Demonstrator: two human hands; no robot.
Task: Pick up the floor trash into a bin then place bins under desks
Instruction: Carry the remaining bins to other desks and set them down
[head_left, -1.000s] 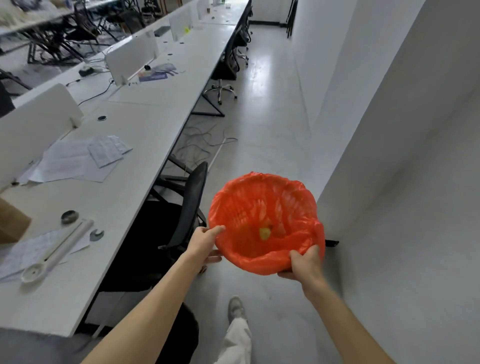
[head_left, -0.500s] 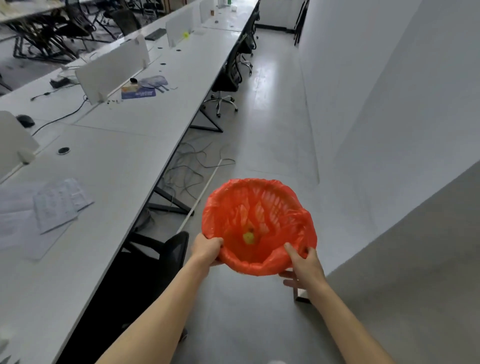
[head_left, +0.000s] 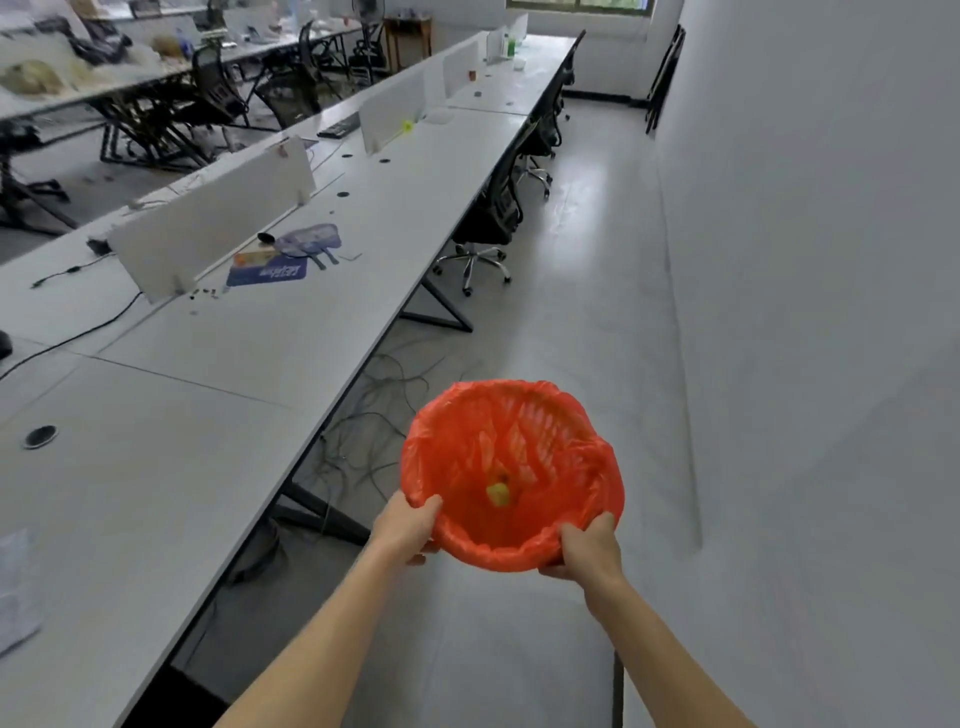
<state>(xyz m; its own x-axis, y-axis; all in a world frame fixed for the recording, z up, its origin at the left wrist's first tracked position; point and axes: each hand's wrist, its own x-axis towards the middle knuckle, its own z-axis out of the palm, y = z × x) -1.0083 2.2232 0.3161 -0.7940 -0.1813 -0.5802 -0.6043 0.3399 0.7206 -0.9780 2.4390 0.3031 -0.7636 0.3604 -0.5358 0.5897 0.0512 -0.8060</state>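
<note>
Bin (head_left: 511, 475) hangs in the air over the aisle floor (head_left: 566, 312), carried w/ both hands at its near rim, mouth up and tipped a bit toward the camera. It has an orange liner folded over the rim; a small yellow scrap (head_left: 498, 493) lies at the bottom, so at least some trash is in.

Left hand (head_left: 405, 530) clenches the near-left rim, thumb over the liner edge, fingers under. Right hand (head_left: 589, 545) clenches the near-right rim the same way. Each grip is closed on the bin, none free.

Key relation: worktop (head_left: 291, 332) runs along the person's left, its edge just beside the bin's left side, w/ the dark gap under it lower and to the left of the grip. So the bin has to go down and leftward, not fwd. Left hand is the nearer one to that gap; right hand sits on the wall side, well apart from it.

Under the worktop near the bin: loose cables (head_left: 374, 415) on the floor and a black angled leg (head_left: 317, 512). Judgement: the clear slot is probably between that leg and the next one further up the aisle, but cables could snag the base. Chair (head_left: 493, 218) is further along, tucked at the edge, not in the way here.

No floor trash shows in the aisle ahead; the step in hand looks like placing.
</note>
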